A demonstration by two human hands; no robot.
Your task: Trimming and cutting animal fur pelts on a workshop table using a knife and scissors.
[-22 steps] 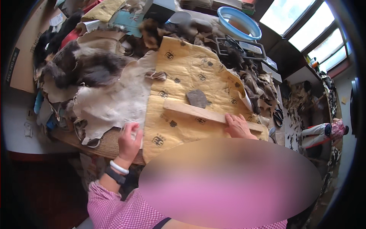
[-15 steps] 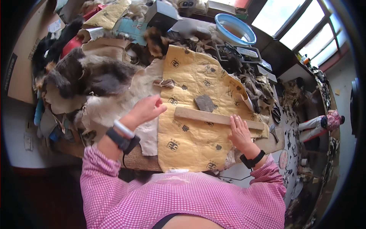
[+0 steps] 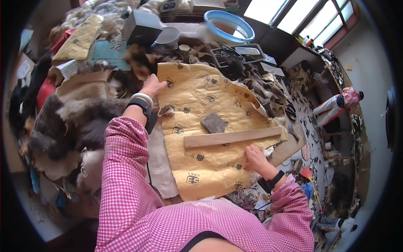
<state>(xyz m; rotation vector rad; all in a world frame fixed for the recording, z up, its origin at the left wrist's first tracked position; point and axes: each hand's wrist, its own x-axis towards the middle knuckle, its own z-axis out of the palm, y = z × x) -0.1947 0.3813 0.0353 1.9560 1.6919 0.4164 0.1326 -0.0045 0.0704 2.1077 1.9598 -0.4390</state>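
I take the grey stone (image 3: 213, 123) and wooden strip (image 3: 233, 137), both lying on the yellow paper (image 3: 218, 180), as weights to hold it flat, partly over the pale hide (image 3: 158, 161). My left hand (image 3: 153, 87) is at the paper's upper left edge, arm stretched forward, fingers partly curled; I cannot tell whether they pinch it. My right hand (image 3: 256, 159), elbow bent, sits just below the strip, fingers loosely bent at the paper's right side, grip unclear.
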